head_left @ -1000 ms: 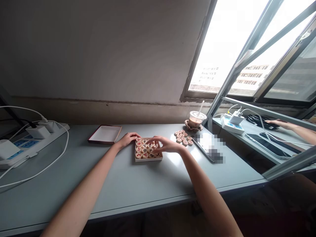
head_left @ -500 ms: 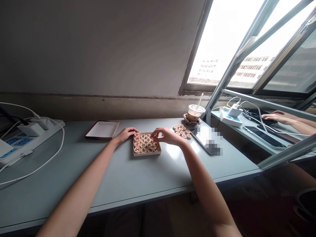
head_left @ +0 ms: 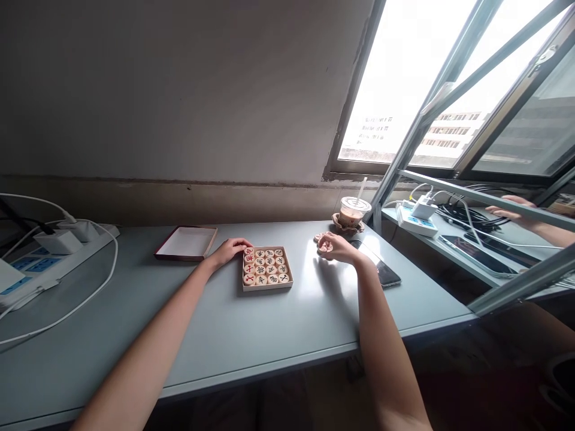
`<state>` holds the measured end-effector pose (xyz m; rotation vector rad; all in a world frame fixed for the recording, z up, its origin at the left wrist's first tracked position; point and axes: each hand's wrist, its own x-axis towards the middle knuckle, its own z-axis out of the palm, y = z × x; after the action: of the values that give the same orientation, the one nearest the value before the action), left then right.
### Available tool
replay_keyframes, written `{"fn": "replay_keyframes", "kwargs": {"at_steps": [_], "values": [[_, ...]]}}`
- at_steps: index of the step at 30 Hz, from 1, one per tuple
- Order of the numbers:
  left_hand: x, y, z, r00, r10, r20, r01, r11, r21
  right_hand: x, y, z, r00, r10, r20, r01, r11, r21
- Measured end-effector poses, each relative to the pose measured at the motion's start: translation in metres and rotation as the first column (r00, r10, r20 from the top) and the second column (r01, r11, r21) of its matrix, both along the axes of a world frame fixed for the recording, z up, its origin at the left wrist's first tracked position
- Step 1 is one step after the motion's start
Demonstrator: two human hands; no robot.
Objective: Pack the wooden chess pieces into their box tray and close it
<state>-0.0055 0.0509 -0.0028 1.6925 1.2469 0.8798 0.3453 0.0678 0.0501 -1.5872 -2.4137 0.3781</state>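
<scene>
A shallow square box [head_left: 268, 287] sits on the desk, filled with rows of round wooden Chinese chess pieces [head_left: 271, 270], some with red characters and others with black. My left hand [head_left: 230, 250] rests at its upper left corner, fingers curled onto the edge and holding it. To the right, my right hand [head_left: 342, 248] is over a loose group of red-marked Chinese chess pieces [head_left: 320, 237]. Its thumb and fingers are bent down and apart around the pieces, and the hand partly covers the group.
Left of the box lies an open lid [head_left: 186, 243]. Behind my right hand stands an iced drink cup [head_left: 354, 212] in a holder; a phone [head_left: 387, 274] lies beside it. Power strips [head_left: 58, 248] with white cables are at far left. Another person's hand [head_left: 512, 206] shows beyond the metal frame.
My right hand has left the box and moved right to the loose pieces. The box's right side, covered before, now shows its pieces. My left hand stays at the corner.
</scene>
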Motion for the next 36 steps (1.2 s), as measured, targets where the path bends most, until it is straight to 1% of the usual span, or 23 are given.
{"fn": "replay_keyframes", "kwargs": {"at_steps": [2, 4, 6, 7, 9, 12, 14, 16, 18, 21, 23, 25, 27, 29, 31, 32, 33, 34, 35, 36], "values": [[0.001, -0.002, 0.003, 1.0, -0.002, -0.004, 0.002, 1.0, -0.003, -0.018, -0.005, 0.004, 0.985, 0.127, -0.116, -0.129, 0.991, -0.016], [0.002, -0.004, 0.006, 1.0, -0.004, -0.014, 0.004, 1.0, -0.002, -0.046, -0.011, 0.004, 0.935, 0.278, -0.221, -0.276, 0.96, 0.04], [0.002, -0.006, 0.008, 1.0, -0.01, -0.03, 0.01, 1.0, 0.004, -0.078, -0.019, 0.0, 0.872, 0.419, -0.253, -0.397, 0.908, 0.134], [0.002, -0.006, 0.009, 0.999, -0.01, -0.039, 0.011, 1.0, 0.011, -0.093, -0.022, -0.003, 0.858, 0.462, -0.224, -0.429, 0.885, 0.182], [0.001, -0.005, 0.008, 0.999, -0.006, -0.054, 0.008, 1.0, 0.03, -0.119, -0.026, -0.008, 0.863, 0.496, -0.096, -0.463, 0.852, 0.242], [-0.001, -0.001, 0.004, 0.999, -0.006, -0.045, 0.009, 0.998, 0.059, -0.146, -0.026, -0.013, 0.866, 0.487, 0.114, -0.497, 0.813, 0.302], [-0.002, 0.001, 0.002, 1.0, -0.019, -0.02, 0.021, 0.997, 0.068, -0.155, -0.022, -0.013, 0.857, 0.475, 0.198, -0.515, 0.786, 0.342], [-0.001, 0.001, 0.002, 1.0, -0.024, 0.003, 0.024, 0.997, 0.069, -0.16, -0.018, -0.014, 0.86, 0.461, 0.22, -0.51, 0.779, 0.365], [0.0, 0.0, 0.005, 1.0, -0.021, 0.014, 0.02, 0.998, 0.055, -0.162, -0.015, -0.016, 0.879, 0.441, 0.183, -0.477, 0.799, 0.366], [0.001, -0.002, 0.007, 1.0, -0.019, 0.002, 0.019, 0.999, 0.031, -0.16, -0.011, -0.018, 0.909, 0.409, 0.078, -0.409, 0.839, 0.359], [0.002, -0.002, 0.007, 1.0, -0.019, -0.004, 0.019, 0.999, 0.035, -0.154, -0.009, -0.016, 0.923, 0.386, 0.013, -0.364, 0.858, 0.363], [0.001, -0.002, 0.005, 1.0, -0.018, 0.0, 0.018, 0.999, 0.026, -0.141, -0.005, -0.012, 0.943, 0.331, -0.029, -0.297, 0.878, 0.375], [0.001, -0.002, 0.004, 1.0, -0.019, 0.011, 0.019, 1.0, 0.0, -0.119, 0.002, -0.01, 0.974, 0.226, -0.02, -0.202, 0.904, 0.377], [0.001, -0.002, 0.003, 1.0, -0.019, 0.015, 0.019, 1.0, -0.019, -0.093, 0.011, -0.011, 0.997, 0.064, 0.051, -0.078, 0.931, 0.356], [0.001, -0.003, 0.004, 1.0, -0.014, 0.011, 0.014, 1.0, -0.02, -0.066, 0.019, -0.014, 0.982, -0.127, 0.139, 0.077, 0.945, 0.319], [0.001, -0.003, 0.004, 1.0, -0.011, 0.007, 0.011, 1.0, -0.019, -0.056, 0.023, -0.015, 0.967, -0.199, 0.159, 0.143, 0.942, 0.304], [0.001, -0.003, 0.005, 1.0, -0.007, 0.002, 0.007, 1.0, -0.019, -0.048, 0.026, -0.015, 0.958, -0.24, 0.155, 0.186, 0.936, 0.299], [0.001, -0.004, 0.006, 1.0, -0.004, -0.002, 0.004, 1.0, -0.019, -0.045, 0.028, -0.014, 0.961, -0.247, 0.121, 0.202, 0.931, 0.304], [0.002, -0.004, 0.007, 1.0, -0.003, -0.005, 0.003, 1.0, -0.021, -0.045, 0.028, -0.012, 0.975, -0.213, 0.058, 0.185, 0.931, 0.314], [0.002, -0.005, 0.008, 1.0, -0.004, -0.008, 0.004, 1.0, -0.022, -0.05, 0.027, -0.009, 0.991, -0.13, -0.021, 0.13, 0.94, 0.316]]}}
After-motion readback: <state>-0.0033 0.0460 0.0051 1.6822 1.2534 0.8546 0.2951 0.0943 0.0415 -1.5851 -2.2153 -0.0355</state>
